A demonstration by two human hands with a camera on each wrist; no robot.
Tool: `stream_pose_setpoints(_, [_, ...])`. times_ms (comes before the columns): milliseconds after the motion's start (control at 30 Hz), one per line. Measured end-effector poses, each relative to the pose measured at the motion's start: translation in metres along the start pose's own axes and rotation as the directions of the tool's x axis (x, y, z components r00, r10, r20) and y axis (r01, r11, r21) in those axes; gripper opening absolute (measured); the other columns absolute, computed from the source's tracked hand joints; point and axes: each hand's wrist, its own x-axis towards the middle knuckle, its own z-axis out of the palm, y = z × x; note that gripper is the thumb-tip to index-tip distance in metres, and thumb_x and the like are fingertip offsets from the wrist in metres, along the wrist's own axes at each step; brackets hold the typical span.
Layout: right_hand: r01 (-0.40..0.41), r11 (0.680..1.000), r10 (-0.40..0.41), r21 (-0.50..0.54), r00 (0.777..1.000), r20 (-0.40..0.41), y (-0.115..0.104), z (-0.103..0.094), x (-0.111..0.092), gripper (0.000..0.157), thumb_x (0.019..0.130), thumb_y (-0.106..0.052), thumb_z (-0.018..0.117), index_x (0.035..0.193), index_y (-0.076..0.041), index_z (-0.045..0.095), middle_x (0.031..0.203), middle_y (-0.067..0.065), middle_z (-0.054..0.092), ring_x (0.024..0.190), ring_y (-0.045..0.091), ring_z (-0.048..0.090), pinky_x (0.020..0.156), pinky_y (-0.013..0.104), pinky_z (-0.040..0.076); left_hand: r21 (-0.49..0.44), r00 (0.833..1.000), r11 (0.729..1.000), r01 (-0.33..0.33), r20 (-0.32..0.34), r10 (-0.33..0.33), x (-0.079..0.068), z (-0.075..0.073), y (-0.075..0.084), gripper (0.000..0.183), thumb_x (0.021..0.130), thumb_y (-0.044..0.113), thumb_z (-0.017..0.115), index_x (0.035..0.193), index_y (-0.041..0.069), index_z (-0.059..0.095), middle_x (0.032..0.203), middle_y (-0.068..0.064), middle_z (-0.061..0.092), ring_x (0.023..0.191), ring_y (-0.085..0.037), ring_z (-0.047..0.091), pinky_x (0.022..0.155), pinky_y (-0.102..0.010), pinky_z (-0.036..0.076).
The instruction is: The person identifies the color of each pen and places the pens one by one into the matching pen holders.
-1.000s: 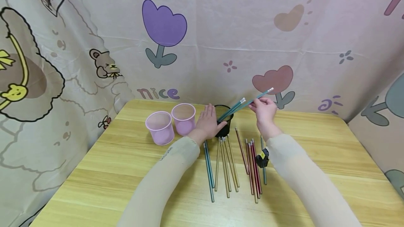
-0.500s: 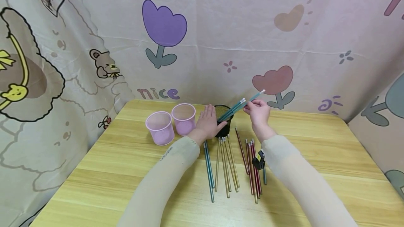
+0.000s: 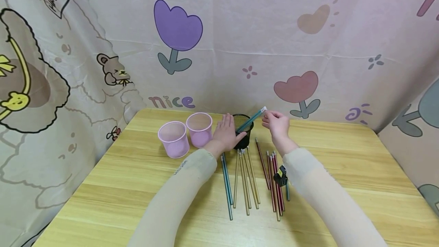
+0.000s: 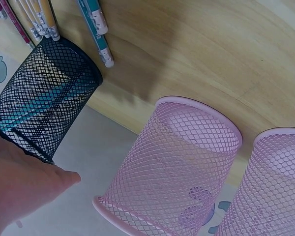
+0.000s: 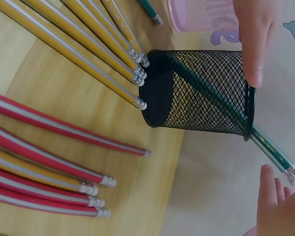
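Note:
A black mesh pencil cup (image 3: 244, 142) stands at the back middle, with several teal pencils (image 3: 251, 119) leaning in it, eraser ends sticking out to the right. My left hand (image 3: 224, 134) rests against the cup's left side with straight fingers; in the right wrist view a digit of that hand (image 5: 255, 49) touches the rim. Just right of the eraser ends is my right hand (image 3: 278, 127). Its fingers (image 5: 267, 189) look extended in the right wrist view, apart from the pencils, with nothing held.
Two pink mesh cups (image 3: 173, 140) stand left of the black one. In front lie teal pencils (image 3: 227, 190), several gold pencils (image 3: 245, 182) and a group of mostly red pencils (image 3: 274, 186). Another teal pencil (image 3: 287, 193) lies partly under my right wrist. A patterned cloth (image 3: 233, 83) hangs behind the table.
My right hand has moved left and down, sliding the teal pencil it held into the black cup, and has let go of it. My left hand has stayed at the cup.

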Motion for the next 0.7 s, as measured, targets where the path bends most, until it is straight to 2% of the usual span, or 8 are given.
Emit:
stream_pose_setpoints(133, [0.002,1.0,-0.002,-0.018,1.0,0.003,-0.002,-0.005,0.0,0.032,0.093,-0.009,0.051,0.117,0.011,0.057,0.075,-0.003,0.063,0.061,-0.001,0.062,0.07,0.021,0.058,0.004,1.0,1.0,-0.007,-0.004,0.007,0.0,0.0,-0.001,0.084,0.095,0.06,0.025,0.15,0.001,0.001,0.158,-0.015,-0.002,0.146,-0.027,-0.004,0.121,-0.04,0.005])
stream_pose_setpoints(300, [-0.003,0.999,0.003,-0.049,1.0,0.01,-0.002,-0.017,0.001,0.034,0.093,-0.011,0.051,0.119,0.011,0.055,0.068,-0.01,0.059,0.06,-0.002,0.061,0.066,0.017,0.057,0.007,1.0,1.0,-0.014,-0.008,0.015,-0.001,0.0,-0.001,0.084,0.095,0.06,0.025,0.15,0.001,0.001,0.158,-0.016,0.0,0.146,-0.028,-0.003,0.121,-0.04,0.006])
stream_pose_setpoints(500, [-0.007,0.992,0.008,-0.122,1.0,0.002,0.002,-0.038,0.006,0.023,0.093,-0.013,0.052,0.105,0.006,0.057,0.062,-0.013,0.057,0.057,-0.003,0.06,0.061,0.015,0.056,-0.003,1.0,1.0,-0.015,-0.012,0.015,0.0,0.001,-0.001,0.084,0.095,0.06,0.026,0.15,0.0,0.002,0.158,-0.016,0.0,0.146,-0.028,-0.003,0.121,-0.041,0.005])
stream_pose_setpoints(600, [0.0,0.974,0.009,-0.227,0.999,0.041,0.005,-0.05,0.008,0.024,0.093,-0.014,0.052,0.105,0.007,0.057,0.063,-0.012,0.056,0.057,-0.003,0.06,0.06,0.015,0.056,-0.006,1.0,1.0,-0.014,-0.01,0.014,0.0,0.001,-0.001,0.084,0.095,0.06,0.026,0.15,0.001,0.001,0.158,-0.016,-0.001,0.146,-0.027,-0.003,0.121,-0.041,0.005])
stream_pose_setpoints(700, [0.021,0.929,0.016,-0.369,0.995,0.096,0.009,-0.061,0.009,0.03,0.093,-0.015,0.052,0.108,0.011,0.055,0.067,-0.008,0.056,0.059,-0.002,0.059,0.06,0.015,0.056,-0.004,1.0,1.0,-0.014,-0.014,0.014,0.001,0.002,-0.002,0.085,0.095,0.06,0.026,0.15,0.001,0.001,0.158,-0.016,-0.001,0.146,-0.028,-0.003,0.121,-0.041,0.005])
